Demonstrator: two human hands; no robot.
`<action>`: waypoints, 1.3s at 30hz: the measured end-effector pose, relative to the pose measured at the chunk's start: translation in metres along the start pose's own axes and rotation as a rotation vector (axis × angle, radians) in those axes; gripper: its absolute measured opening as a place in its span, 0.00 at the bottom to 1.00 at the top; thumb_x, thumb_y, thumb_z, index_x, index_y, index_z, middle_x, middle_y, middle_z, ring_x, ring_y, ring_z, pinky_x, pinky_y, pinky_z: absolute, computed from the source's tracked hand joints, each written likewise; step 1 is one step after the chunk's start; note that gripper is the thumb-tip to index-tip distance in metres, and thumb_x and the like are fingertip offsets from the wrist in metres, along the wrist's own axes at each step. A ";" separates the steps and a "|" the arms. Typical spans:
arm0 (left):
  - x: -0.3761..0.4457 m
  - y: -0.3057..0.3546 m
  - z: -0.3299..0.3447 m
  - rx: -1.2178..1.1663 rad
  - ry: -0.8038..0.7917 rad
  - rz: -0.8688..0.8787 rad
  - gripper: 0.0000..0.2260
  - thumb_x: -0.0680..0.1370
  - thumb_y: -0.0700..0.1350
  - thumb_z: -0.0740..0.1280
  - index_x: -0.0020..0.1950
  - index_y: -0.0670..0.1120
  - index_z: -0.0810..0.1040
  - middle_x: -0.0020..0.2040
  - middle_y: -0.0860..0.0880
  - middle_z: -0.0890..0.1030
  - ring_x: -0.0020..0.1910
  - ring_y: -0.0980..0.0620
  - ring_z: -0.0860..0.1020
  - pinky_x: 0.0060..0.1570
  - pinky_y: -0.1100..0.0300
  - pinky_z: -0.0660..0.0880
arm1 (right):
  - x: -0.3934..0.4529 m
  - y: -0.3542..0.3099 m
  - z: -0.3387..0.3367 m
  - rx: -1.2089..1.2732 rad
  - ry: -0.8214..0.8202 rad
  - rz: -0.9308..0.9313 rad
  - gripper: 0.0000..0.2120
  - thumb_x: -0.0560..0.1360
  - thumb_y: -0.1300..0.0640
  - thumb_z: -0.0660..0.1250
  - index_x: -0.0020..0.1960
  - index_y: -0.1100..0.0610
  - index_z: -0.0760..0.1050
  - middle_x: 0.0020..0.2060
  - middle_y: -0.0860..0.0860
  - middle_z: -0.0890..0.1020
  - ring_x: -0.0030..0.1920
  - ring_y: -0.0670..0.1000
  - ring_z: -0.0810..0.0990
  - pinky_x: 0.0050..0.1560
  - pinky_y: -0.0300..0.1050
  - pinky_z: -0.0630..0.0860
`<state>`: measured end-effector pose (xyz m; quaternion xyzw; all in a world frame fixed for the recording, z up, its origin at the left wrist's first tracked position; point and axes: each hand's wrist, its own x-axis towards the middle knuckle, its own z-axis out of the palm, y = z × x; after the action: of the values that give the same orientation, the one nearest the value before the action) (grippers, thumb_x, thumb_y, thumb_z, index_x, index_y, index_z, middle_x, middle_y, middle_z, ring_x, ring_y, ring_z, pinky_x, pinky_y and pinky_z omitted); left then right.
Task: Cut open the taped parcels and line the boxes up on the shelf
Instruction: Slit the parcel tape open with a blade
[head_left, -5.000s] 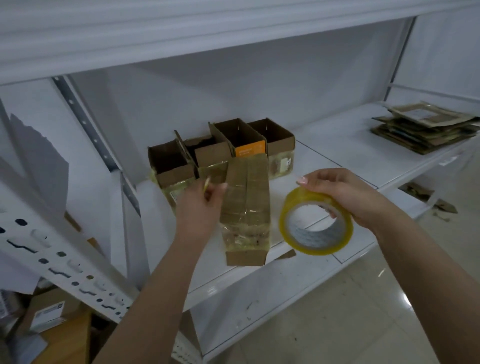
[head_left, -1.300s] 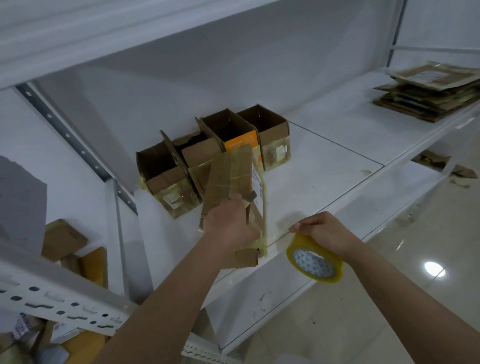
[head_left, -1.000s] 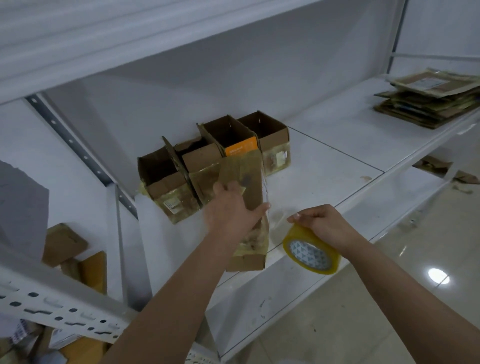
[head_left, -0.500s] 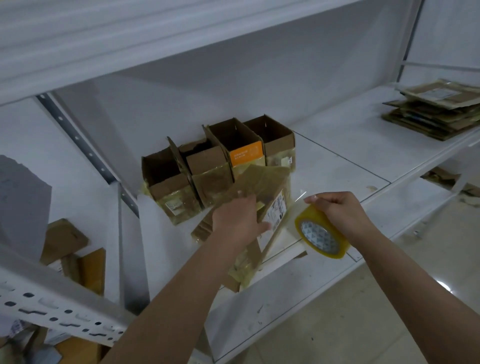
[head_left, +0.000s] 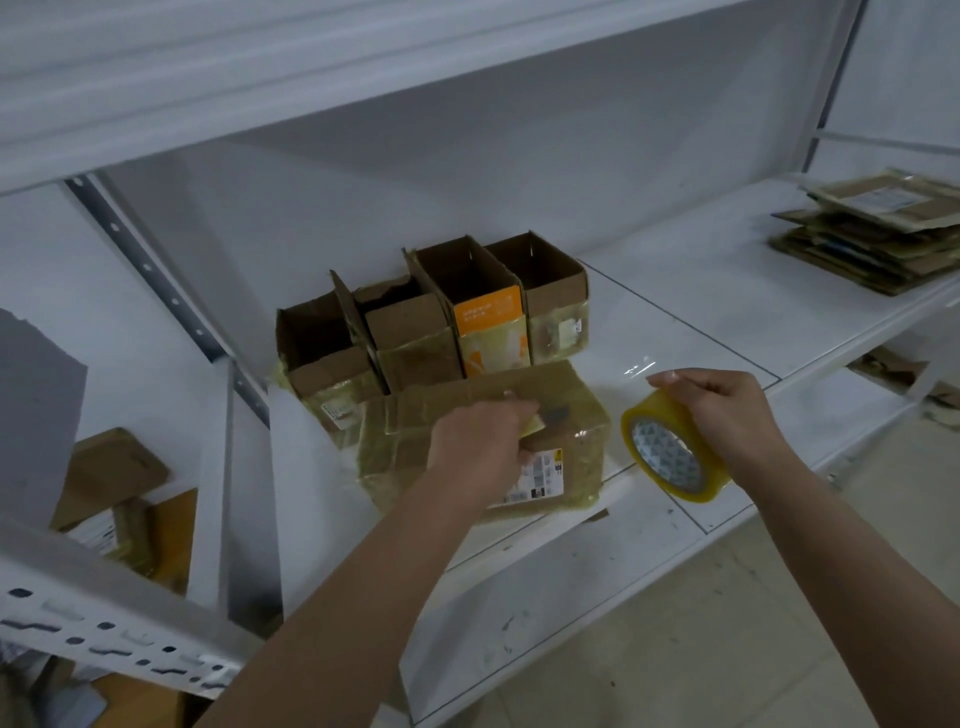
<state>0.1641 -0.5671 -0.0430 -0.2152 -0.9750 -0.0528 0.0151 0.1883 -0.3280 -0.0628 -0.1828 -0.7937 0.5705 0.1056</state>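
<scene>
The left hand (head_left: 480, 447) rests on top of the taped parcel (head_left: 483, 441), fingers curled over its upper face and apparently pinching a small yellowish item against it; what that item is cannot be determined. The parcel lies flat on the shelf (head_left: 675, 332) at the front edge, directly under the left hand, printed label facing up toward the near right corner. Its long axis runs roughly left to right, parallel to the shelf front. The left hand is therefore the nearer hand; the parcel lies to the left of the right hand (head_left: 727, 415).

The right hand grips a roll of yellow tape (head_left: 670, 452) by its rim, just beside the parcel's right end. A thin clear strip appears to run from the roll toward the parcel.

Behind the parcel, touching or nearly touching its far edge, four open boxes (head_left: 431, 322) stand upright in a row along the same left-to-right axis. Judgement: the parcel is uncut, and once opened its slot is at the right end of the row.

Farther right, well apart, lies a stack of flattened cardboard (head_left: 872, 228).
</scene>
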 end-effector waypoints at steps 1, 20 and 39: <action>-0.004 -0.005 -0.001 -0.013 -0.029 0.038 0.24 0.78 0.49 0.68 0.74 0.58 0.68 0.70 0.53 0.74 0.65 0.48 0.76 0.57 0.52 0.74 | 0.001 0.001 -0.002 0.005 0.003 -0.001 0.09 0.78 0.48 0.66 0.45 0.43 0.84 0.52 0.44 0.82 0.55 0.54 0.79 0.60 0.62 0.75; -0.020 0.024 -0.015 -0.018 -0.230 0.026 0.34 0.73 0.63 0.66 0.74 0.46 0.67 0.80 0.49 0.55 0.65 0.47 0.74 0.52 0.53 0.77 | 0.004 -0.009 0.017 0.007 -0.075 -0.061 0.10 0.77 0.45 0.65 0.42 0.39 0.84 0.55 0.44 0.83 0.57 0.54 0.78 0.61 0.61 0.75; -0.030 0.018 -0.054 -1.038 0.117 -0.297 0.33 0.61 0.79 0.61 0.45 0.53 0.83 0.43 0.58 0.84 0.43 0.67 0.78 0.40 0.64 0.69 | -0.031 -0.061 0.012 0.036 -0.397 -0.267 0.11 0.78 0.52 0.68 0.42 0.41 0.85 0.43 0.39 0.86 0.45 0.39 0.83 0.46 0.37 0.76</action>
<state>0.1989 -0.5688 0.0108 -0.0510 -0.8382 -0.5410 -0.0467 0.2013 -0.3685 -0.0080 0.0412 -0.8059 0.5901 0.0254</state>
